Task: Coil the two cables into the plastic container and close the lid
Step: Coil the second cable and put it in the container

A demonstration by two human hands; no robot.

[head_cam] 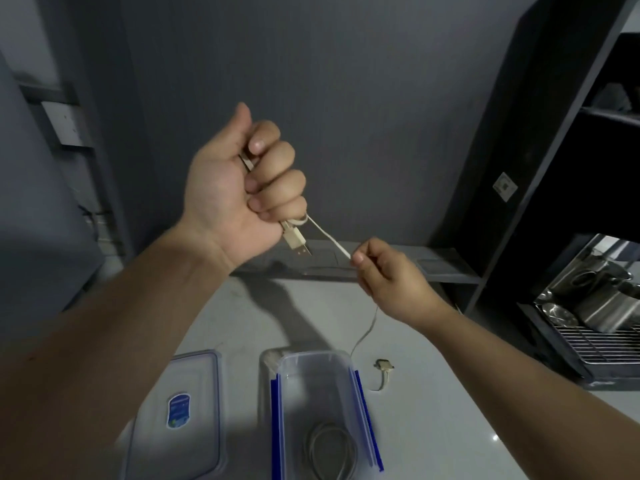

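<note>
From the head camera, a pale glossy countertop [433, 393] is being looked down on, backed by a dark grey wall [346, 81], with a black shelving unit [554, 168] standing along the right and steel pots [602, 299] being kept on a wire rack there.

The left hand [239, 188] is being held up in a closed fist, fingers fully curled around a white cable [329, 237], whose USB plug [298, 244] is poking out below the fist. The right hand [388, 271] is being held lower and to the right, thumb and forefinger pinched tight on the same cable, the other fingers curled in. The line is being kept taut between the two hands, then is trailing slack down to the counter, where its small end connector [383, 367] is lying just beside the plastic container [277, 393].

The container is sitting open near the counter's front, a grey coiled cable [329, 448] already lying inside. The lid [194, 393] is resting flat, left of it, apart. Bare counter is being left open to the right and behind the container.
</note>
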